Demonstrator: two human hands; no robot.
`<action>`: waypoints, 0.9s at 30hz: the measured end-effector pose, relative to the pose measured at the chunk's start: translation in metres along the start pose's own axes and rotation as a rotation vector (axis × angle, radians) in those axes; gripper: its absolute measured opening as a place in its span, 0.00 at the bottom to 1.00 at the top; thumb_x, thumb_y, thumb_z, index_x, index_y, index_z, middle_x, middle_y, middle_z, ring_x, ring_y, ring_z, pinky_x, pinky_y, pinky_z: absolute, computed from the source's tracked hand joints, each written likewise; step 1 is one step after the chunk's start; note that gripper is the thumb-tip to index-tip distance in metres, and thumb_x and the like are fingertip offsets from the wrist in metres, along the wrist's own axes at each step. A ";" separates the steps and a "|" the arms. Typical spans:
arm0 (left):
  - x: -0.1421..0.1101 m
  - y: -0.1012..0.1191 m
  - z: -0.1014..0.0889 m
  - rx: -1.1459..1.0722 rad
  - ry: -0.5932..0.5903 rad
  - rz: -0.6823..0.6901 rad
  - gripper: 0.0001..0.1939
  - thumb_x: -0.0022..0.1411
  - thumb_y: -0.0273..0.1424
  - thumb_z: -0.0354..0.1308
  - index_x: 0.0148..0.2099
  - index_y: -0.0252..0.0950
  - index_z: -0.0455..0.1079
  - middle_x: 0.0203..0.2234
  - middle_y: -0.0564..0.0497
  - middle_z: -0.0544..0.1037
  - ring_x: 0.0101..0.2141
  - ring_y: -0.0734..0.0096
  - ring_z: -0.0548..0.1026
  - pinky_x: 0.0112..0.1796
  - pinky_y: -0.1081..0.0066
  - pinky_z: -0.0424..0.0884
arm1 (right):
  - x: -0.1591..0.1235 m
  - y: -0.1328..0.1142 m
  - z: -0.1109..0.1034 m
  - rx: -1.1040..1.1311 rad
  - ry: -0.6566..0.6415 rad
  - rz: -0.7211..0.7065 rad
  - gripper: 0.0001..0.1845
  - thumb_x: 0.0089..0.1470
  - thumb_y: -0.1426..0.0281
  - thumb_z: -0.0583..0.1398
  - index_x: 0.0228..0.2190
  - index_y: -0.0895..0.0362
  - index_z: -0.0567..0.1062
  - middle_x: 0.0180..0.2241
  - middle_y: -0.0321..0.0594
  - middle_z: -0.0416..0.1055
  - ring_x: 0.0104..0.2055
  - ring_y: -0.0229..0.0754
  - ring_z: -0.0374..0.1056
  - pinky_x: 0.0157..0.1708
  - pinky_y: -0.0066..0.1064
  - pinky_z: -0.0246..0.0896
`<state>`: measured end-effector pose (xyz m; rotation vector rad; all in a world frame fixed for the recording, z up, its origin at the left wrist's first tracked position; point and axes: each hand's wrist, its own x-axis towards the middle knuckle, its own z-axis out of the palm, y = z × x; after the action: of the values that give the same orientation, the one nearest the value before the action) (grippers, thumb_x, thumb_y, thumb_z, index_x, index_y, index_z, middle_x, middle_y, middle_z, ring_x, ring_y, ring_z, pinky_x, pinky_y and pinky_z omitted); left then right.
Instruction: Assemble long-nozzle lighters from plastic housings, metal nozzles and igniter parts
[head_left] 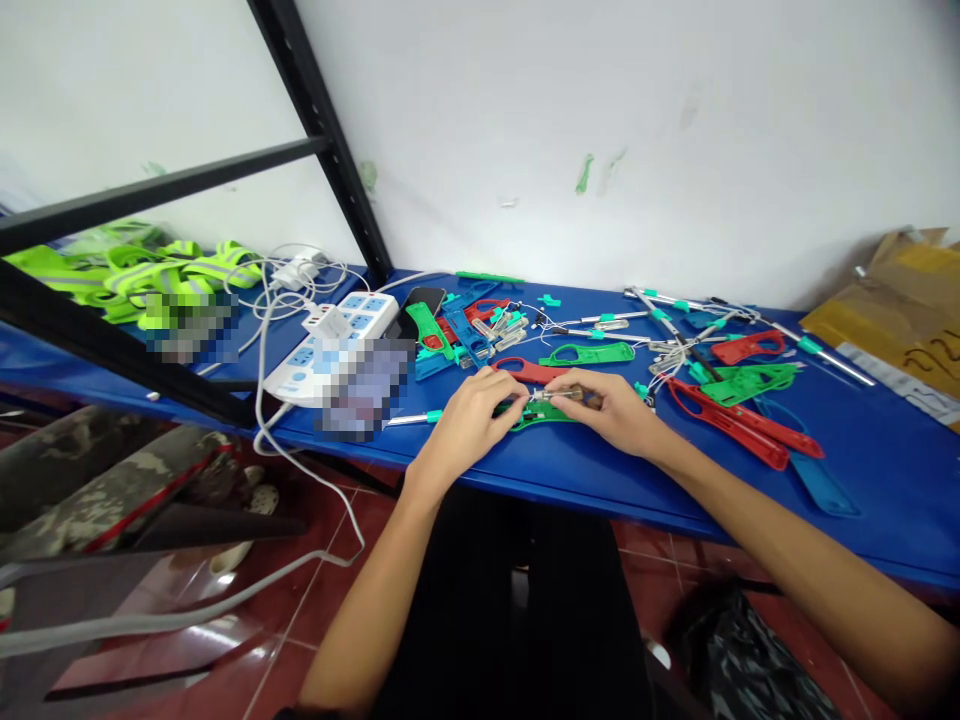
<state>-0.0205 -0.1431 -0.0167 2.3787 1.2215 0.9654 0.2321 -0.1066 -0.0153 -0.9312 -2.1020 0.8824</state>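
Observation:
My left hand point(480, 415) is closed, thumb and fingers pinched near the front edge of the blue table; what lies between its fingertips is too small to make out. My right hand point(609, 408) pinches a small clear-and-metallic piece point(556, 394), with a bit of white wire at its end near the left fingertips. Under both hands lies a green plastic handle shell point(551, 414), partly covered by them. A silver rod with a teal sleeve point(420, 418) runs in beneath the left hand. Just behind the hands is a red shell point(536, 372).
Coloured shells point(469, 325) and small wired parts are heaped behind. Rods point(780, 330) and red shells point(742, 425) lie rightward. A power strip point(337, 345) with cables, a black shelf frame point(330, 140) and neon straps point(142, 275) stand left; a cardboard box point(896, 310) sits right.

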 end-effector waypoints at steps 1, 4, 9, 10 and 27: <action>0.000 0.000 0.000 -0.005 -0.002 0.002 0.10 0.80 0.31 0.56 0.45 0.39 0.77 0.41 0.49 0.84 0.42 0.62 0.76 0.50 0.61 0.69 | 0.000 0.000 0.000 -0.003 -0.001 0.002 0.17 0.67 0.54 0.65 0.45 0.53 0.85 0.44 0.43 0.86 0.42 0.49 0.79 0.43 0.39 0.72; 0.001 -0.001 0.000 -0.014 -0.005 0.014 0.10 0.80 0.31 0.55 0.45 0.39 0.77 0.41 0.49 0.84 0.42 0.63 0.76 0.51 0.61 0.69 | 0.000 0.002 0.000 -0.009 -0.002 0.009 0.17 0.67 0.54 0.66 0.46 0.53 0.85 0.46 0.44 0.86 0.42 0.49 0.79 0.43 0.39 0.72; 0.000 -0.002 0.001 -0.019 -0.010 0.023 0.10 0.80 0.31 0.56 0.46 0.38 0.77 0.42 0.49 0.84 0.42 0.63 0.76 0.52 0.62 0.69 | 0.000 0.003 -0.001 -0.012 -0.008 -0.016 0.15 0.67 0.56 0.66 0.47 0.52 0.86 0.46 0.43 0.86 0.45 0.49 0.80 0.46 0.39 0.72; 0.000 -0.002 0.001 -0.019 -0.009 0.029 0.10 0.80 0.31 0.56 0.46 0.38 0.77 0.41 0.49 0.84 0.42 0.63 0.76 0.52 0.62 0.69 | 0.000 0.003 -0.001 -0.012 -0.012 -0.021 0.15 0.68 0.57 0.66 0.47 0.52 0.86 0.46 0.43 0.85 0.45 0.49 0.80 0.46 0.39 0.72; -0.003 0.001 0.000 0.016 -0.018 -0.024 0.10 0.80 0.36 0.59 0.51 0.39 0.81 0.45 0.48 0.86 0.47 0.59 0.78 0.51 0.59 0.71 | -0.001 0.001 -0.001 -0.023 -0.014 0.011 0.16 0.69 0.55 0.64 0.47 0.52 0.85 0.45 0.43 0.85 0.40 0.46 0.78 0.40 0.37 0.71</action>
<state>-0.0212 -0.1463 -0.0169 2.3743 1.2524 0.9279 0.2339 -0.1068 -0.0162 -0.9516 -2.1249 0.8737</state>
